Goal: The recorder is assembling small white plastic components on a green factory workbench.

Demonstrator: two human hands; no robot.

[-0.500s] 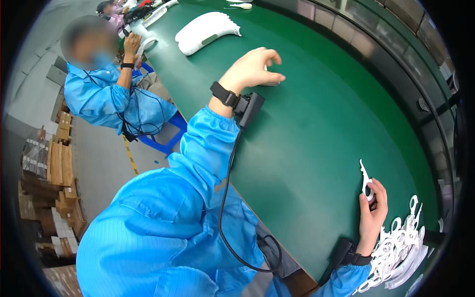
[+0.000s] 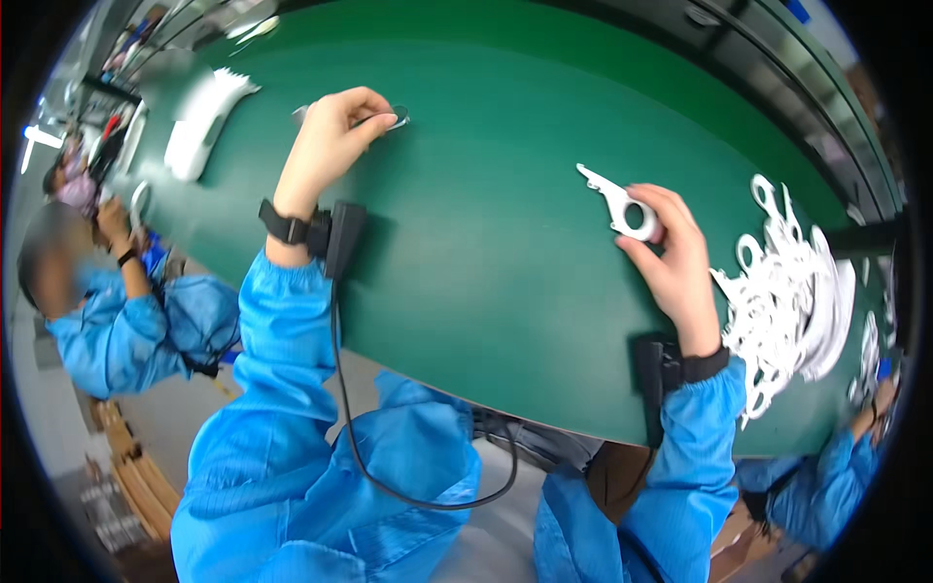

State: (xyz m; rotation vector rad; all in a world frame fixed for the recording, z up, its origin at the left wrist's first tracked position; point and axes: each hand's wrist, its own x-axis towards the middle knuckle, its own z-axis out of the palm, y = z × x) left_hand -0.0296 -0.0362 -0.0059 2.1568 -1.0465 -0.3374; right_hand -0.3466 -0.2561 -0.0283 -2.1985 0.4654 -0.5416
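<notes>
From the head view, I see the scene swing leftward and the hands sit more evenly across the surface (image 2: 466, 291), which is green and smooth; I put much of that shift down to the head turning.

My right hand (image 2: 675, 255) grasps a white plastic piece with a round ring and a pointed, toothed arm (image 2: 618, 205), thumb below and fingers behind the ring. A moment ago it stood nearly edge-on; now its flat face and open ring show, the arm pointing up and left from the fingertips. I judge that this makes its shape easier to check.

My left hand (image 2: 333, 136) has drawn its thumb and fingers together, where they were spread before. A small glossy piece (image 2: 402, 120) shows just beyond the fingertips; whether it is gripped or only touched, I can't tell. I take the narrowing as attention to that piece, while the ringed one remains well to its right.

Just right of my right hand lies a heap of white plastic ringed and curved parts (image 2: 768, 316). Left of my left hand sits a large white curved object with a jagged end (image 2: 199, 126). A co-worker's blue sleeve (image 2: 826, 496) now shows below the heap.
</notes>
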